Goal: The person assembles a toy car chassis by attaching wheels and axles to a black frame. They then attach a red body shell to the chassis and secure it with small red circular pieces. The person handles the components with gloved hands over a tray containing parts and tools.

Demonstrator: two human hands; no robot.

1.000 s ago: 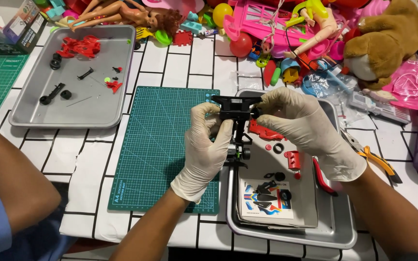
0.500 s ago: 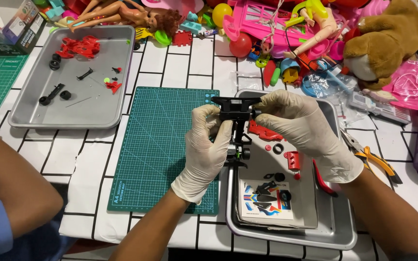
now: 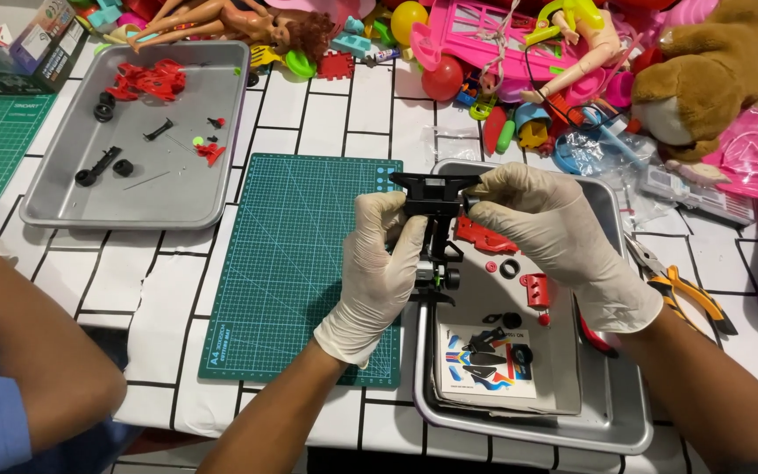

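Both my hands wear white gloves and hold a black toy car chassis [image 3: 436,206] upright over the near metal tray [image 3: 607,421]. My left hand [image 3: 379,263] grips its left side and lower frame. My right hand [image 3: 554,233] pinches its top right end. Under the chassis lie red body pieces [image 3: 484,235], small black wheels [image 3: 509,269] and a colourful sticker sheet [image 3: 484,362] on a booklet. A green cutting mat [image 3: 296,263] lies just left of my left hand.
A second metal tray [image 3: 142,193] at the back left holds red and black car parts. Another person's arm [image 3: 28,351] rests at the left edge. Orange-handled pliers [image 3: 682,290] lie right of my tray. Dolls, a plush toy [image 3: 712,70] and plastic toys crowd the back.
My hands and the chassis have stayed almost still. The other person's gloved hand at the left edge shifted slightly.
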